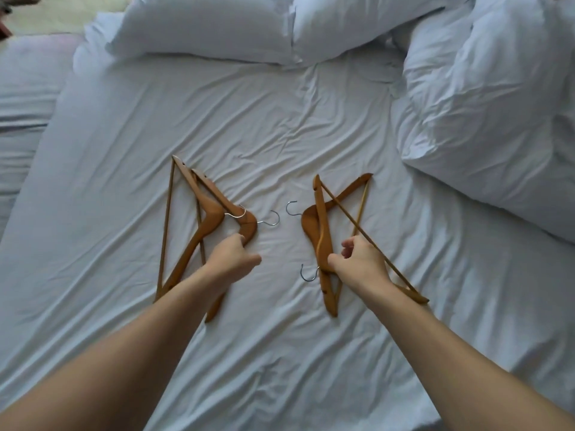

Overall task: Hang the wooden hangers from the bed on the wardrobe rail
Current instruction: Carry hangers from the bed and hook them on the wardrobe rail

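Observation:
Two pairs of brown wooden hangers with metal hooks lie on the white bed sheet point(280, 135). The left pair point(199, 209) overlaps, hooks pointing right. My left hand point(231, 259) curls its fingers around the neck of the left pair. The right pair point(320, 225) lies crossed, one hook pointing up-left, one hook down-left. My right hand point(361, 262) pinches the shoulder of the crossed right pair near its lower hook. All hangers still touch the sheet. No wardrobe rail is in view.
Two white pillows point(217, 26) lie at the head of the bed. A bunched white duvet point(485, 104) fills the right side. A second bed's sheet point(21, 98) shows at the far left.

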